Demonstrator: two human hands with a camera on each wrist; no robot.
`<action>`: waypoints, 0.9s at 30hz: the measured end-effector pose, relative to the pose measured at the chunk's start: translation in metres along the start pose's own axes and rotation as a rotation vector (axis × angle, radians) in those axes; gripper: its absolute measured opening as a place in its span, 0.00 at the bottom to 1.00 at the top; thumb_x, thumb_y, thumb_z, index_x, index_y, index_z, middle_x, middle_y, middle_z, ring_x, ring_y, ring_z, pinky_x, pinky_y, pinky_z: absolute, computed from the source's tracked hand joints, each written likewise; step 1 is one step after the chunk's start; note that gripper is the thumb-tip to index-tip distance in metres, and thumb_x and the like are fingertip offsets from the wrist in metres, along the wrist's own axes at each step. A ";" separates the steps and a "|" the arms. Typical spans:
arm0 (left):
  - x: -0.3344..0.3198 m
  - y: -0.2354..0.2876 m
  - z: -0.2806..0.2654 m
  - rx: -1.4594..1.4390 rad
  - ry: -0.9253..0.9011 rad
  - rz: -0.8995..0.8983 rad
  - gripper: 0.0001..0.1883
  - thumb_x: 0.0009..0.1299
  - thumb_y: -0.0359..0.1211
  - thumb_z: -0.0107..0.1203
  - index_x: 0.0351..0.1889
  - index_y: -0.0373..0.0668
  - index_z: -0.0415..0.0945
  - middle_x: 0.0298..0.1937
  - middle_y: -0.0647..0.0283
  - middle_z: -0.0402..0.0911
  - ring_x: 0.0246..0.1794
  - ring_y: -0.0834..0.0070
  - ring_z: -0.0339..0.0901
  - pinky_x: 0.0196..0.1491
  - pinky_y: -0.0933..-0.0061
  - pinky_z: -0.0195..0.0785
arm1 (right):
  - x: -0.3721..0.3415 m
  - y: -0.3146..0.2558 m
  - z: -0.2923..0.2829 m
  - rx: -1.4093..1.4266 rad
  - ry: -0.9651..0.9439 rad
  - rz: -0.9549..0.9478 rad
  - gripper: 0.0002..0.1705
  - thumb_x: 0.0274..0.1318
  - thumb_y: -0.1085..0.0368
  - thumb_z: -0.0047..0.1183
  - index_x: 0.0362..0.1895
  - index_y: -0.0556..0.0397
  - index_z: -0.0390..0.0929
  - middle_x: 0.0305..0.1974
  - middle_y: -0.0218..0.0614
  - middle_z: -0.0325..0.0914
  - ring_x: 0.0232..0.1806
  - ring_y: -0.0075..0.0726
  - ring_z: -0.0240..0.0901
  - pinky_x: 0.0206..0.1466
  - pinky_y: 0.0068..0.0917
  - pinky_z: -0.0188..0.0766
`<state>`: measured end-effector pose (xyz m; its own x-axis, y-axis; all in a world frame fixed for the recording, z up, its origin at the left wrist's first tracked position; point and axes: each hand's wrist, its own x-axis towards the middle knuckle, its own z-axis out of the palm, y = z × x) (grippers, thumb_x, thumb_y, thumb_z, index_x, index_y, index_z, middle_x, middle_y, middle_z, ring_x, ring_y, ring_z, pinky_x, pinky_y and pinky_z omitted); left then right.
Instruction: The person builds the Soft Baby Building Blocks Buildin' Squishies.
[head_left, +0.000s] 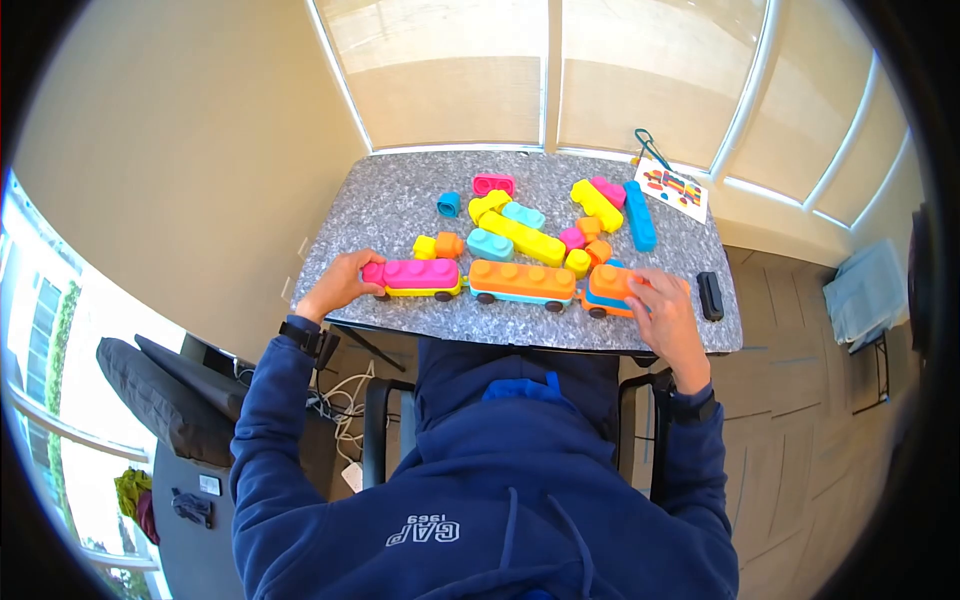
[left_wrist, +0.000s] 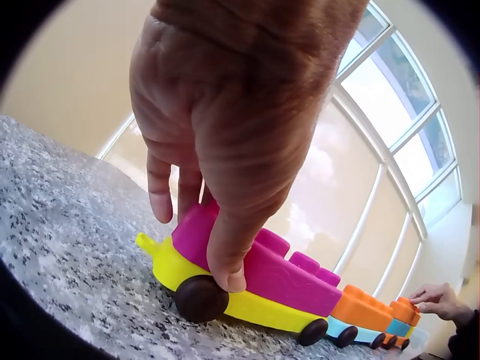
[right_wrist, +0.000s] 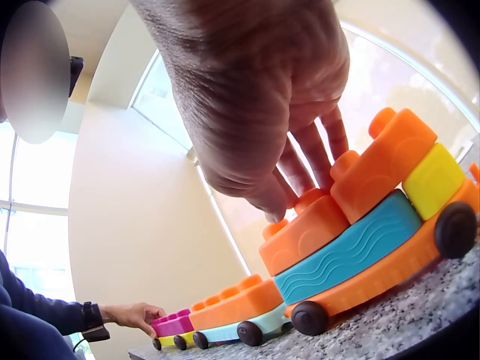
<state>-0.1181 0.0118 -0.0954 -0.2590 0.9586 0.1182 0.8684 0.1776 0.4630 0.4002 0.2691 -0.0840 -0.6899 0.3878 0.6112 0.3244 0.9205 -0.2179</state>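
A toy train of three joined wagons stands along the near side of the table. At its left end my left hand (head_left: 343, 287) grips a pink block (left_wrist: 289, 274) that sits on the yellow wagon (left_wrist: 259, 309), thumb on the near side. The middle, light-blue wagon (head_left: 520, 298) carries a long orange block (head_left: 522, 278). On the right, an orange wagon (right_wrist: 375, 283) bears a wavy blue block (right_wrist: 349, 247), a yellow block (right_wrist: 435, 180) and orange blocks on top. My right hand (head_left: 668, 312) pinches the left one of these orange blocks (right_wrist: 304, 234) near its studs.
Behind the train lie loose blocks: a long yellow one (head_left: 535, 243), light-blue ones (head_left: 490, 245), a pink one (head_left: 494, 184) and a long blue one (head_left: 640, 217). A picture sheet (head_left: 672, 188) lies at the back right. A black case (head_left: 710, 296) is near the right edge.
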 end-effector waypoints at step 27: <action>0.175 0.095 0.075 0.401 -0.325 0.362 0.24 0.64 0.35 0.76 0.58 0.39 0.85 0.59 0.52 0.85 0.63 0.51 0.83 0.65 0.52 0.77 | -0.001 -0.001 0.002 0.021 0.033 0.028 0.17 0.55 0.73 0.70 0.50 0.60 0.88 0.55 0.44 0.84 0.55 0.57 0.81 0.62 0.46 0.77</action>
<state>-0.0488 0.2128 -0.0966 0.1680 0.9811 -0.0962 0.9843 -0.1616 0.0710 0.3991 0.2675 -0.0859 -0.6587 0.4116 0.6298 0.3291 0.9104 -0.2508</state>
